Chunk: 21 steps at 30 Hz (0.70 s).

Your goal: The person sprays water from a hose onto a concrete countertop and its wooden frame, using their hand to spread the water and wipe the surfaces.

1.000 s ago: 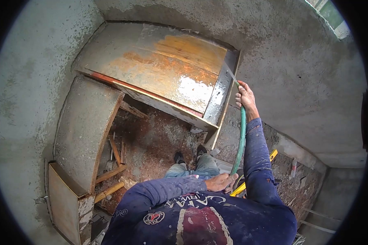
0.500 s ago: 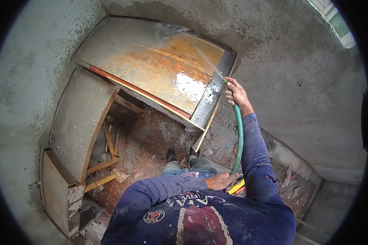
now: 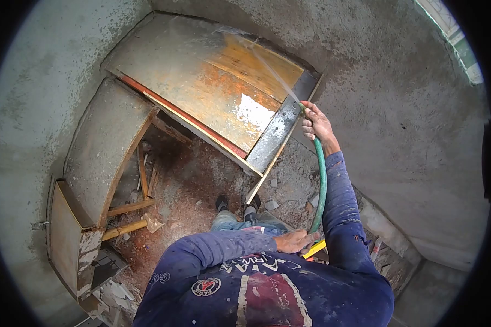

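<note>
head | right hand [image 3: 317, 124] grip closed round green hose [image 3: 322, 180] | left hand [image 3: 295, 240] grip likely closed on it | wooden form [image 3: 202, 92] wet

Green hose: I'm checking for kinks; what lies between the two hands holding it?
Head view: only the green hose spans from right hand to left hand, alongside the blue sleeve.

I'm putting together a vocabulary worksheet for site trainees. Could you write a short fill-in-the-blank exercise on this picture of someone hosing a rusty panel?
1. The right hand grips the end of a ___ hose.
2. A jet of ___ from the hose strikes the rusty panel.
3. The left hand holds the hose lower down, beside a ___ object.

Missing words: green; water; yellow
</note>
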Each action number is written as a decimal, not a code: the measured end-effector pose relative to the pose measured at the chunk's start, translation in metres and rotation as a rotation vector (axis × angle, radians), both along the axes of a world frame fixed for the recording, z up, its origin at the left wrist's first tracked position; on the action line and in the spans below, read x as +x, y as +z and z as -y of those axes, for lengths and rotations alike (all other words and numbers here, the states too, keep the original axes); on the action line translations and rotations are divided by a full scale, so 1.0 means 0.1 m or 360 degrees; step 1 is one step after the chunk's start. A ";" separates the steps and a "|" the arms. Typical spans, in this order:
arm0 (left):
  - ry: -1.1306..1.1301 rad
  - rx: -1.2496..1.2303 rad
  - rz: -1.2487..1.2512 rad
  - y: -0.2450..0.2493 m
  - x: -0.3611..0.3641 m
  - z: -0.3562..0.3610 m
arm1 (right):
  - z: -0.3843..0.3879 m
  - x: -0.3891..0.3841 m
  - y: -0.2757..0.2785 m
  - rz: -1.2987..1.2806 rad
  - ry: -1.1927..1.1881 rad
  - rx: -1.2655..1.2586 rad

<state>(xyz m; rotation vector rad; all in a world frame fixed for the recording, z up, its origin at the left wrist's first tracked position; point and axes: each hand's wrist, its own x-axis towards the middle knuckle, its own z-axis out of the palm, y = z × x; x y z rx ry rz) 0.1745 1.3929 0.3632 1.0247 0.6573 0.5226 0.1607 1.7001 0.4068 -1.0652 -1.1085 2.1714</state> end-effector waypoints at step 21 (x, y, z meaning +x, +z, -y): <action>0.0011 0.0009 -0.0063 0.07 0.12 -0.19 | -0.13 0.08 -0.06 -0.0007 0.0042 -0.0072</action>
